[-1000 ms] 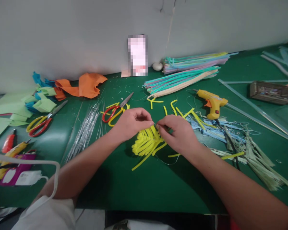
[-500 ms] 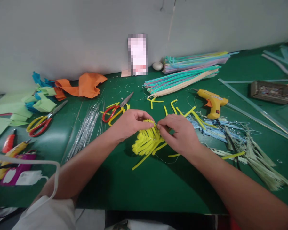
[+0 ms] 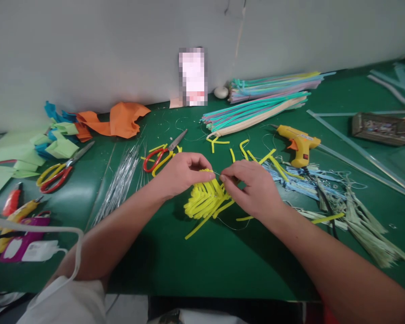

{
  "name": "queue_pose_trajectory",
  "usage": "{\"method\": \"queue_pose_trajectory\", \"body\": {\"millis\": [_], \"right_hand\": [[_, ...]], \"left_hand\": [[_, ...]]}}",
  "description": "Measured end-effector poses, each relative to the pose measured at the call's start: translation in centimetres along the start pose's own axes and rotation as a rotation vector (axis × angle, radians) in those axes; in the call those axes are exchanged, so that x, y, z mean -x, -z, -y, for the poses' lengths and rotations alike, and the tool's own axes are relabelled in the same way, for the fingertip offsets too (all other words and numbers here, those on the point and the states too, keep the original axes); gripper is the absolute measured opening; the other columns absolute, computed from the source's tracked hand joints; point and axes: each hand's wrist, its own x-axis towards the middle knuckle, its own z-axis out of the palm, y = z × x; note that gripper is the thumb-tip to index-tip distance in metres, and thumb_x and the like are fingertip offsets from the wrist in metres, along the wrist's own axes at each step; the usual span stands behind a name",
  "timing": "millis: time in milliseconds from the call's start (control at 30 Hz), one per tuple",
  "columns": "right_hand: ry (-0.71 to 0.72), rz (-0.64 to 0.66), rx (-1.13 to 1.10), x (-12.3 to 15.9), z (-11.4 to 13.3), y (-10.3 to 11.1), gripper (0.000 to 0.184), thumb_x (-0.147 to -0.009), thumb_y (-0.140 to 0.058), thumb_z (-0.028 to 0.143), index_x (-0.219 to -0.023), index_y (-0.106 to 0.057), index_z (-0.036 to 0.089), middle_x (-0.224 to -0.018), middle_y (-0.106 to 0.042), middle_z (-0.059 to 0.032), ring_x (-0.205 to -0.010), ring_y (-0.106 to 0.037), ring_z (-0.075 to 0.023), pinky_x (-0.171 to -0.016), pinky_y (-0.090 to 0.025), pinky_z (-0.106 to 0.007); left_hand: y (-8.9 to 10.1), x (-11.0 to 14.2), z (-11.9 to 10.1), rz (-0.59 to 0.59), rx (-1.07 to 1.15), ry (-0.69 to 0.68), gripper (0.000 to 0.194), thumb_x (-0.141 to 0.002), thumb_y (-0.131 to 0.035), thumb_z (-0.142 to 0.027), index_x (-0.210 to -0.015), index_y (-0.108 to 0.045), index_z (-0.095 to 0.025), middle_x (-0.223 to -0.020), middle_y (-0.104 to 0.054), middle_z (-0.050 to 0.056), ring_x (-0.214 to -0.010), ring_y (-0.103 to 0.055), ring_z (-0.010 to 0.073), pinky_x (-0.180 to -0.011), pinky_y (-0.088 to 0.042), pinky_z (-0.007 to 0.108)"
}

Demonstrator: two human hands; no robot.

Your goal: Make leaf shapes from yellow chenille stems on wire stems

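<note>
Pointing inward: left hand [image 3: 186, 174], grip clamped on yellow bundle [image 3: 204, 201]; right hand [image 3: 253, 185], grip pinching thin wire [image 3: 217, 173].

Dim, soft light is falling on the desk [image 3: 195, 270], its left side catching pale glare; shadows are lying by the forearms [image 3: 124, 220], and pixelation is obscuring the bright screen [image 3: 192, 76].

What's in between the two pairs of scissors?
In the head view, thin silvery wires lie between the yellow-and-red-handled scissors and the red-handled scissors, most of them in a bundle.
</note>
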Motion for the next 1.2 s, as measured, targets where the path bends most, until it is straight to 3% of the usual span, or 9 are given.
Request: {"method": "queue_pose_trajectory", "body": {"millis": [333, 567, 867, 1200], "right_hand": [[0.058, -0.023, 0.011, 0.1, 0.1, -0.2, 0.016, -0.089, -0.052, 0.021, -0.08, -0.065, 0.018, -0.069, -0.066, -0.003, -0.066, -0.057, -0.0167, -0.062, -0.035, -0.032], [0.028, -0.025, -0.004, 0.1, -0.1, -0.4, 0.018, -0.088, -0.05, 0.018, -0.079, -0.065, 0.018, -0.069, -0.065, -0.0026, -0.066, -0.057, -0.0165, -0.062, -0.035, -0.032], [0.027, -0.027, 0.02, 0.2, -0.2, -0.4, 0.017, -0.087, -0.051, 0.018, -0.079, -0.065, 0.017, -0.07, -0.066, -0.0027, -0.067, -0.057, -0.0169, -0.062, -0.036, -0.032], [0.018, -0.021, -0.001, 0.1, 0.0, -0.4, 0.017, -0.087, -0.052, 0.021, -0.078, -0.066, 0.017, -0.068, -0.065, -0.0033, -0.066, -0.057, -0.0169, -0.062, -0.036, -0.032]], "left_hand": [[0.1, 0.5, -0.4, -0.027, -0.152, -0.065, 0.021, -0.073, -0.073, -0.032, -0.069, -0.065, -0.014, -0.063, -0.06, -0.001, -0.058, -0.049, 0.0084, -0.054, -0.037, 0.022], [0.3, 0.2, -0.2, 0.035, -0.017, -0.02, 0.019, -0.072, -0.072, -0.031, -0.079, -0.067, -0.014, -0.07, -0.061, -0.001, -0.064, -0.053, 0.0085, -0.06, -0.041, 0.021], [-0.2, 0.1, 0.0, -0.018, -0.09, -0.06, 0.011, -0.071, -0.067, -0.023, -0.077, -0.066, -0.014, -0.068, -0.059, -0.002, -0.061, -0.05, 0.0087, -0.057, -0.037, 0.022], [-0.7, 0.5, 0.0, -0.076, -0.251, -0.155, 0.007, -0.071, -0.059, -0.018, -0.077, -0.063, -0.016, -0.073, -0.062, -0.001, -0.067, -0.054, 0.0112, -0.063, -0.042, 0.024]]}}
